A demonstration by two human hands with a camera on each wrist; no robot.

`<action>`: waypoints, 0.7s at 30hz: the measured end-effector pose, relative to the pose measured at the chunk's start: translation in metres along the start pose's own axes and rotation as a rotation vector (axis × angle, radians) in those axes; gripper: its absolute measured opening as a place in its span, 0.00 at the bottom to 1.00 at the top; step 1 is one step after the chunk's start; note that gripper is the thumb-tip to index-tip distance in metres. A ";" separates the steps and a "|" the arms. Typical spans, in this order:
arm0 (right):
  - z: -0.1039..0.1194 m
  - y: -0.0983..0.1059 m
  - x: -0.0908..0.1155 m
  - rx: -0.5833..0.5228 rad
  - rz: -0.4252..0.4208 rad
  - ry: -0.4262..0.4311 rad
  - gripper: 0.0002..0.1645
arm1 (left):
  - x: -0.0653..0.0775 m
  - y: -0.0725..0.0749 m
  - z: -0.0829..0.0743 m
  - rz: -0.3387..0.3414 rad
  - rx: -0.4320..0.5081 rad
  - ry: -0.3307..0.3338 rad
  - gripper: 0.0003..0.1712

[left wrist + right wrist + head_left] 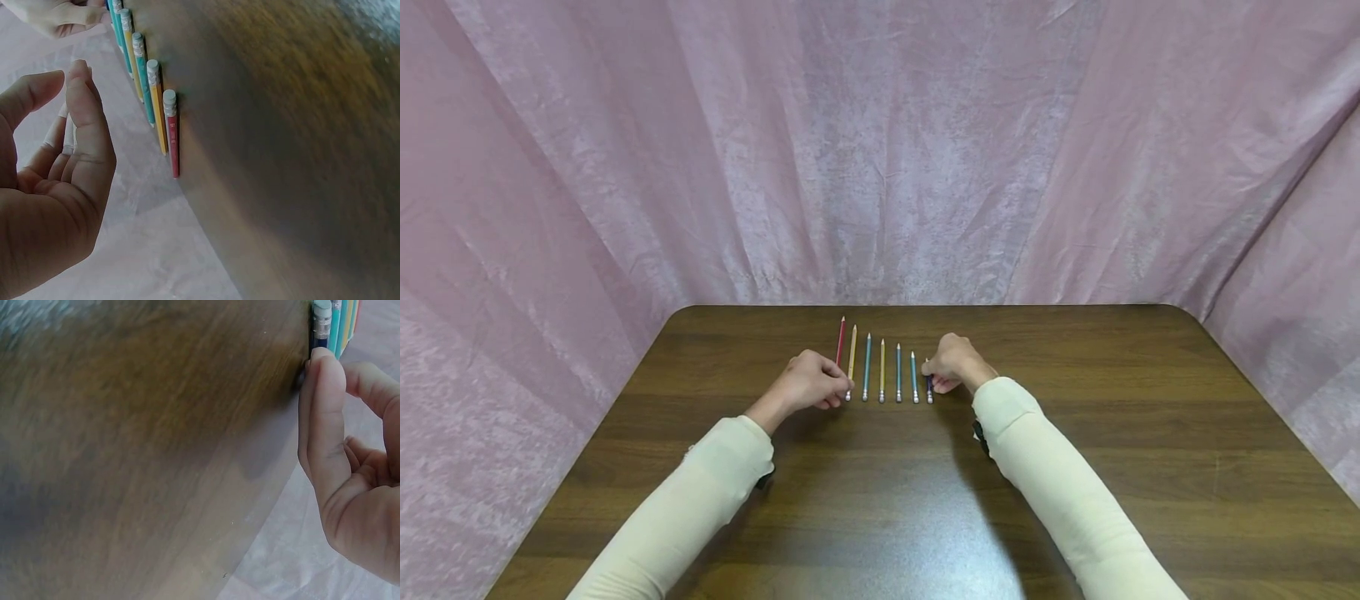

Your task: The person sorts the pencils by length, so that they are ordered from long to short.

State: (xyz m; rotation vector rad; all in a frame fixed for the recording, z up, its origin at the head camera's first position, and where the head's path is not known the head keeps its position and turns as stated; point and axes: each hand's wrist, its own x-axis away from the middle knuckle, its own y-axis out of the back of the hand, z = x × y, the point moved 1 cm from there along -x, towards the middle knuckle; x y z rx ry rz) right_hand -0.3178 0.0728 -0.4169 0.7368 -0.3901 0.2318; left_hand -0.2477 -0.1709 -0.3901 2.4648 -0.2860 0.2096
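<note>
Several pencils lie side by side on the table, erasers toward the person, shortening from left to right. At the left end is a red pencil (173,134), beside a yellow pencil (852,350). My left hand (812,380) hovers by their eraser ends; in its wrist view thumb and index are bent with a gap and nothing between them. A teal pencil (867,367), another yellow pencil (882,367), a blue pencil (898,371) and a short teal pencil (914,375) follow. My right hand (955,364) pinches the dark blue pencil (321,342) at the right end, its fingers covering much of it.
The brown wooden table (1150,417) has rounded far corners. Pink curtains (887,167) hang behind its far edge and along both sides. Light glares off the tabletop near the front. Both forearms reach in over the near part of the table.
</note>
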 end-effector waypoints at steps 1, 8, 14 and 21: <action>0.000 0.000 0.000 0.005 0.001 0.001 0.10 | 0.000 0.000 0.000 -0.001 0.001 0.003 0.09; -0.002 0.012 0.009 0.075 -0.020 0.070 0.14 | 0.002 0.005 -0.002 -0.038 -0.076 -0.023 0.09; -0.009 0.035 0.031 0.263 -0.082 0.213 0.18 | 0.005 0.016 0.001 -0.125 -0.323 -0.105 0.13; -0.024 0.053 0.059 0.451 -0.160 0.404 0.25 | 0.014 0.022 0.006 -0.096 -0.501 -0.174 0.38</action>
